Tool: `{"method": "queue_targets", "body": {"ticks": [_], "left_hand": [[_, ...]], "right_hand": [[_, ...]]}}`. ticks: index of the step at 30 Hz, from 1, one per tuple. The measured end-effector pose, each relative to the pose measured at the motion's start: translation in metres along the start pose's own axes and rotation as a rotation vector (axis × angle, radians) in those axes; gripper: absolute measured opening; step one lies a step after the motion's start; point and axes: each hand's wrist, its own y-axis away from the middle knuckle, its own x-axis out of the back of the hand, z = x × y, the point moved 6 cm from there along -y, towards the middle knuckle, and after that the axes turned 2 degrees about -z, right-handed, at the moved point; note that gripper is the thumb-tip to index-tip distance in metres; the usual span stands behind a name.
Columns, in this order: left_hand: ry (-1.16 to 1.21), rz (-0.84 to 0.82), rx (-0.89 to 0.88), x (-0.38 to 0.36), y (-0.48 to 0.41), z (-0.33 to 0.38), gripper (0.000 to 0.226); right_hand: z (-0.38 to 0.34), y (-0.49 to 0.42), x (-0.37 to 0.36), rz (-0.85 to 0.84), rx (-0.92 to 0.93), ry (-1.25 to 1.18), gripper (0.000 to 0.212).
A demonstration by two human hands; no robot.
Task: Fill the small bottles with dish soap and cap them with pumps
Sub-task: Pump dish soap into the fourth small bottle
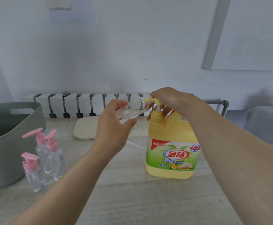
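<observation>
I am holding a small clear bottle (129, 112) in my left hand (114, 127), above the table (132, 192) and just left of the dish soap jug (171, 148). My fingers and thumb are curling round the bottle's lower body. The bottle is lying tilted, base towards my palm, and its open neck is pointing up and right, meeting the yellow spout of the pump head (152, 100). It is carrying no pump. I cannot tell how much soap is sitting inside it, since the plastic and whatever it holds are both clear.

My right hand (168, 99) is resting on top of the pump head with its fingers curling down around it, and fingertips are showing behind the white stem. The stem is standing raised out of the yellow collar. The jug is standing upright on the table, label facing me.

To the left, three small bottles with pink pumps (54, 153) are standing upright in a close cluster, just beside a grey basket (10, 137). A thin white tube (134, 144) is lying on the table between my left wrist and the jug. A beige board (85, 129) is lying flat behind my left hand, near the white radiator (92, 103) at the wall.
</observation>
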Motion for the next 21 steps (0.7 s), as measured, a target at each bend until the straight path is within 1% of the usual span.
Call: {"method": "queue_targets", "body": {"ticks": [2, 6, 9, 11, 15, 19, 21], "left_hand": [[-0.007, -0.003, 0.001, -0.0001, 0.0009, -0.0011, 0.041], [-0.014, 0.001, 0.014, -0.0002, 0.0018, -0.0029, 0.041], [-0.019, 0.000, 0.022, -0.0012, 0.0018, -0.0037, 0.042], [-0.014, -0.005, 0.035, -0.0023, 0.0020, -0.0050, 0.044], [-0.011, -0.006, 0.042, -0.0029, 0.0026, -0.0064, 0.044], [-0.013, -0.005, 0.039, -0.0035, 0.0024, -0.0071, 0.044], [-0.011, -0.007, 0.039, -0.0039, 0.0025, -0.0071, 0.044]], "right_hand": [[-0.0010, 0.0010, -0.0023, -0.024, -0.014, 0.041, 0.066], [-0.0058, 0.0017, -0.0043, -0.034, -0.049, 0.122, 0.042], [-0.0053, 0.0002, -0.0038, -0.030, -0.049, 0.135, 0.032], [-0.0030, -0.0020, -0.0023, -0.007, -0.049, 0.121, 0.033], [-0.0007, -0.0025, -0.0011, 0.016, -0.061, 0.081, 0.041], [-0.0008, -0.0015, -0.0021, 0.011, -0.047, 0.034, 0.028], [-0.0003, -0.0006, -0.0013, 0.021, -0.036, 0.001, 0.028]]}}
